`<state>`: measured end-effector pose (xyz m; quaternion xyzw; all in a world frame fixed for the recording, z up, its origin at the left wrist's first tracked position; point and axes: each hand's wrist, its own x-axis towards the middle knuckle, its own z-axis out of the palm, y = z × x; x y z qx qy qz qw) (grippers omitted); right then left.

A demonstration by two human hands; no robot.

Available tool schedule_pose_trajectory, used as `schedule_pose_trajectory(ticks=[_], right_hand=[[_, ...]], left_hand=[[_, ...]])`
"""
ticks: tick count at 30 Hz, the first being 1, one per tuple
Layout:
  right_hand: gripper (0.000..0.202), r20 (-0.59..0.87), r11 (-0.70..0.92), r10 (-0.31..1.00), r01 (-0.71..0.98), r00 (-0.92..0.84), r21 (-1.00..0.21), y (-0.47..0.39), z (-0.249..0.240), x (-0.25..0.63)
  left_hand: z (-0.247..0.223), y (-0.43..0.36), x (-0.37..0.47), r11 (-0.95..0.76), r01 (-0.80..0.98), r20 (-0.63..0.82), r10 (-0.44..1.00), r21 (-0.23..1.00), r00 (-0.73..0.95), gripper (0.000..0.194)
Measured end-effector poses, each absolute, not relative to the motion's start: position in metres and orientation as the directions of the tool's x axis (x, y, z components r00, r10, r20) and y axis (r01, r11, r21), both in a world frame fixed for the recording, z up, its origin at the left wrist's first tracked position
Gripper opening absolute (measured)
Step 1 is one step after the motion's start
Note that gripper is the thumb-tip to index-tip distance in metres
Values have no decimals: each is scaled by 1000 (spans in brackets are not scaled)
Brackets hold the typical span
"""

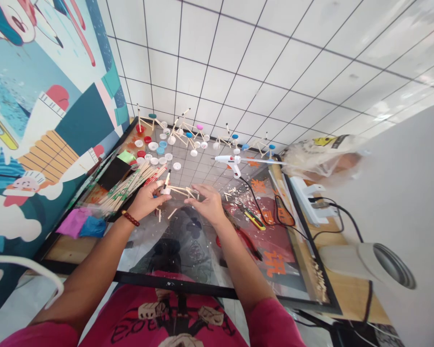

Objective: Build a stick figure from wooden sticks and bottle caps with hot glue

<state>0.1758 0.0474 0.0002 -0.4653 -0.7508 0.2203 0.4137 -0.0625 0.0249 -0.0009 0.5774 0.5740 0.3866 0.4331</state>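
A small stick frame hangs between my two hands over the glass table. My left hand pinches its left end, where a white bottle cap and an upright stick with a black part are joined. My right hand has its thumb and fingers closed on the right end of the frame. Two loose stick pieces lie just below the frame. Above my right hand, a white glue gun rests on its side.
Several stick figures with caps line the back edge. Loose caps and a bundle of sticks sit at left. At right are a yellow cutter, red pliers, cords, a power strip and a lamp.
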Motion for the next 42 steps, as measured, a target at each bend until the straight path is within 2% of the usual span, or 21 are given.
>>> schedule_pose_trajectory(ticks=[5,17,23,28,31,33,37,39,41,42], right_hand=[[47,413,459,887,507,-209,-730,46,6,179],[34,448,429,892,413,-54,-803,49,21,198],[33,466,433,885,394,-14,-811,47,23,197],[34,472,431,882,385,14,-816,45,28,196],[31,486,440,874,397,18,-805,46,33,198],[25,498,451,867,400,17,-798,45,40,201],[17,459,419,887,350,38,-838,22,54,204],[23,384,359,920,225,76,-906,-3,56,194],[31,312,308,947,54,76,-950,-33,53,175],[41,295,295,955,17,0,-955,-48,50,164]], left_hand=[[-5,26,-64,30,357,-47,998,933,38,68],[7,23,-63,-8,413,5,1000,911,7,82],[14,17,-64,-75,315,75,997,946,12,85],[27,7,-67,-61,212,64,998,975,-8,92],[40,0,-65,-14,195,30,996,981,-80,84],[48,-7,-63,4,155,25,982,988,-187,75],[55,-33,-55,-46,-48,23,916,998,-400,34],[56,-52,-42,-74,-122,32,948,990,-317,20],[57,-69,-20,-54,-142,49,998,988,-38,24],[58,-76,-5,-54,-122,70,989,991,131,30]])
